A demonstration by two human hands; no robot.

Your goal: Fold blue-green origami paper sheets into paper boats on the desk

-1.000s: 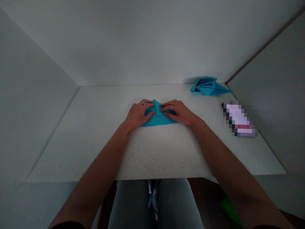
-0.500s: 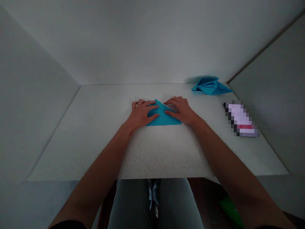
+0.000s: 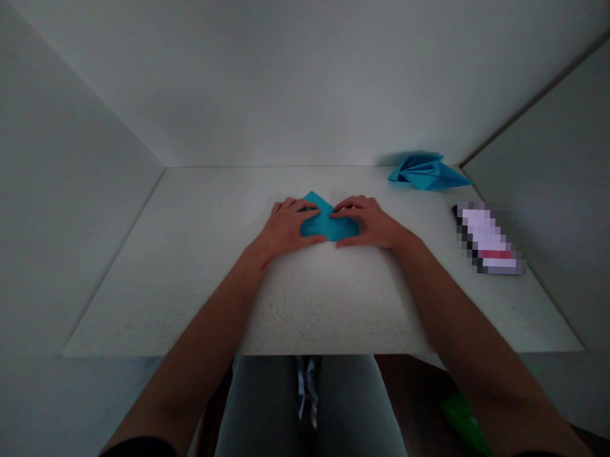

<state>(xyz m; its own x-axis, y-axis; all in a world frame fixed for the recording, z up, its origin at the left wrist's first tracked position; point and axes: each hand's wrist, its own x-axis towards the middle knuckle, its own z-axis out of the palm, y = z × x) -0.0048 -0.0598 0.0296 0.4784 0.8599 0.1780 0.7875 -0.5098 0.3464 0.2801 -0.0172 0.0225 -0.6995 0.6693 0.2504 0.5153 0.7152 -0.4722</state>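
A folded sheet of blue paper [image 3: 328, 226] lies on the white table between my hands, its pointed tip toward the wall. My left hand [image 3: 288, 224] grips its left side, fingers on top and thumb along the near edge. On the right side my right hand [image 3: 372, 222] does the same, index fingertip on the middle of the paper and thumb at the near edge. Both thumbs almost meet at the front. The paper's outer corners are hidden under my hands.
A folded blue paper figure [image 3: 428, 171] rests at the back right against the wall. Nearer on the right lies a phone [image 3: 489, 238], blurred out by pixels. The white table [image 3: 322, 309] is closed in by walls at the back and sides. Something green [image 3: 465, 424] is below the table.
My thumbs have moved from on top of the paper down to its near edge. That edge now sits farther from me and looks bent up or folded.
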